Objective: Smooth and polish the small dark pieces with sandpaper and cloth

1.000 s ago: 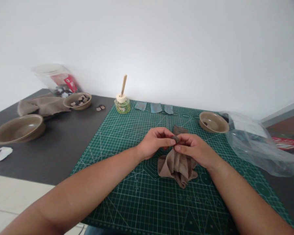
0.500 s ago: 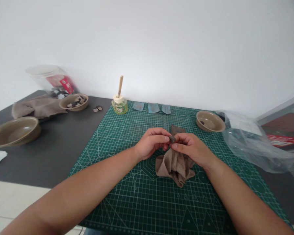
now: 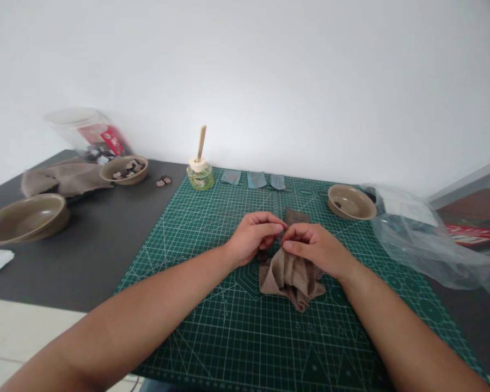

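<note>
A crumpled brown cloth (image 3: 294,280) lies bunched on the green cutting mat (image 3: 228,348), its top gathered up under my hands. My right hand (image 3: 310,244) pinches the top of this cloth between thumb and fingers. Just to its left, my left hand (image 3: 258,235) has thumb and forefinger pressed together near the same spot; what it holds, if anything, is too small to make out. A dark bit (image 3: 263,256) shows below the left fingers. Behind the hands lies a flat brown piece (image 3: 297,216).
Three blue packets (image 3: 256,179) and a glass reed bottle (image 3: 200,175) stand along the back. At right are a bowl (image 3: 351,202) and a clear plastic bag (image 3: 420,245). Leftward are a large bowl (image 3: 24,218), a bowl of pieces (image 3: 124,170) and brown fabric (image 3: 67,178).
The small dark piece that was between my fingertips no longer shows there. A dark bit now appears under my left fingers, and my right fingertips have shifted slightly left.
</note>
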### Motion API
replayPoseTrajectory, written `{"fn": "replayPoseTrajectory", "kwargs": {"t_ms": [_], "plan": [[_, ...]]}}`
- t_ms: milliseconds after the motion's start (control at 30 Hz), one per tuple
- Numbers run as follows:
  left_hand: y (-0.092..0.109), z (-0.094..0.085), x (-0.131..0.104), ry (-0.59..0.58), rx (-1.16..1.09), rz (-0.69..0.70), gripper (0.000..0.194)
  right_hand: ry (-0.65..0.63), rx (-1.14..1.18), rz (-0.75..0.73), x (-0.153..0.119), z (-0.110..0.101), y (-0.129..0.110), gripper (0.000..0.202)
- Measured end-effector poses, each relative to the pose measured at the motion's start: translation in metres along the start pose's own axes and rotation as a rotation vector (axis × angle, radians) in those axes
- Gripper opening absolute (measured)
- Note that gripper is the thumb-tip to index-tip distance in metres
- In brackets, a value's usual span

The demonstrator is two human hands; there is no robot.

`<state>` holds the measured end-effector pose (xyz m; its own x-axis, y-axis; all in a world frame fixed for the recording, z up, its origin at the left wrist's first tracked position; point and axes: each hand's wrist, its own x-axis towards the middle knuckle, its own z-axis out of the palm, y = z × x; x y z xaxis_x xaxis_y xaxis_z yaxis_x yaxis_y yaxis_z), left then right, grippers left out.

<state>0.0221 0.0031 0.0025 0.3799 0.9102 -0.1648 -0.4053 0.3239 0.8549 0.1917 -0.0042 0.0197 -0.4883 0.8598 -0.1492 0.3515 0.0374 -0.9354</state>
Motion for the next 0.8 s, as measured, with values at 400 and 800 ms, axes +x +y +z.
{"fn": "replayPoseTrajectory", "kwargs": {"t_ms": [400,800], "plan": [[0.003,-0.001,0.001,0.076,0.015,0.046,0.022,-0.073,-0.157,-0.013,0.0,0.005,-0.001,0.025],[0.002,-0.001,0.003,0.092,0.006,0.06,0.023,0.014,-0.769,-0.166,0.001,0.037,-0.007,0.018]]}}
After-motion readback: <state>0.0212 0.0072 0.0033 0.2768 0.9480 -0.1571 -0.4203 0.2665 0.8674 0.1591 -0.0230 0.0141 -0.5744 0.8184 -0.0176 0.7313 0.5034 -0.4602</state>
